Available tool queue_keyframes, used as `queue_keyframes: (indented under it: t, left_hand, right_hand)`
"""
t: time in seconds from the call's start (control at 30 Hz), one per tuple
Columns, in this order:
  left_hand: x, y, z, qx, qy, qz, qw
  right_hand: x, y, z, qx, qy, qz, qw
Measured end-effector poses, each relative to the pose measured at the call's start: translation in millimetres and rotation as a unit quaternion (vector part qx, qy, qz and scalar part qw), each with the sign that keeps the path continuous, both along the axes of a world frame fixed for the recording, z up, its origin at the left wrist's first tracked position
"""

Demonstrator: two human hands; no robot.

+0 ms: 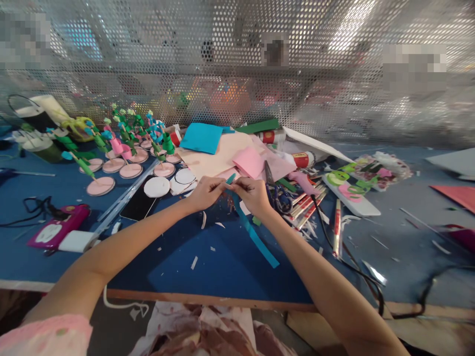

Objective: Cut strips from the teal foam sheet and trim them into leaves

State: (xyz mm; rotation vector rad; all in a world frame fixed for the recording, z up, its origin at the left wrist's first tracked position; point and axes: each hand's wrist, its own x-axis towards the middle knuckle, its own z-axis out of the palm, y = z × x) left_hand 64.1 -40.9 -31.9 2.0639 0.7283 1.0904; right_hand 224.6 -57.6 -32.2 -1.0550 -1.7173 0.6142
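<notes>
My left hand (207,193) and my right hand (253,195) meet over the middle of the blue table (208,257). Both pinch the top end of a long teal foam strip (252,232). The strip hangs down and to the right, its free end lying on the table. Fingers of both hands are closed on it. Just past the hands lie pink foam sheets (248,161), a beige sheet (218,155) and a blue sheet (202,137). Scissors (276,190) lie right of my right hand.
Several small foam figures on round pink bases (122,148) stand at the back left. A dark phone (139,203), white discs (156,187), a pink device (55,228), glue sticks (302,159), a black cable (356,262) and scraps surround the hands. A perforated metal screen (237,64) closes the back.
</notes>
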Motion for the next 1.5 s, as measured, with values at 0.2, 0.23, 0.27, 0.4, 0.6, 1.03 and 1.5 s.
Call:
queue_keyframes:
  t: [0.2,0.23,0.27,0.4,0.6,1.03,1.5]
  left_hand:
    - [-2,-1,1.0,-0.012,0.013,0.014,1.0]
    - [-2,-1,0.9,-0.009,0.016,0.019,1.0]
    - [-2,-1,0.8,-0.007,0.019,0.022,1.0]
    - [-1,-2,1.7,-0.011,0.016,0.031,0.999]
    - [0,-3,4.9,-0.061,-0.008,0.054,0.997]
    - [-2,1,4.3,-0.105,-0.019,0.028,0.994]
    - [2,1,-3.6,-0.222,-0.146,-0.084,0.96]
  right_hand:
    - [0,-1,3.2,-0.029,0.012,0.002,1.0]
    - [0,-1,3.7,-0.03,0.015,0.002,0.999]
    - [0,-2,4.1,-0.031,0.017,0.002,0.999]
    - [0,-1,2.3,-0.044,0.034,0.018,0.998]
    - [-5,-3,0.1,-0.175,0.075,0.12,0.974]
    - [-8,-3,4.8,-0.237,0.139,0.171,0.946]
    - [-13,-7,7.1,-0.207,0.139,0.126,0.96]
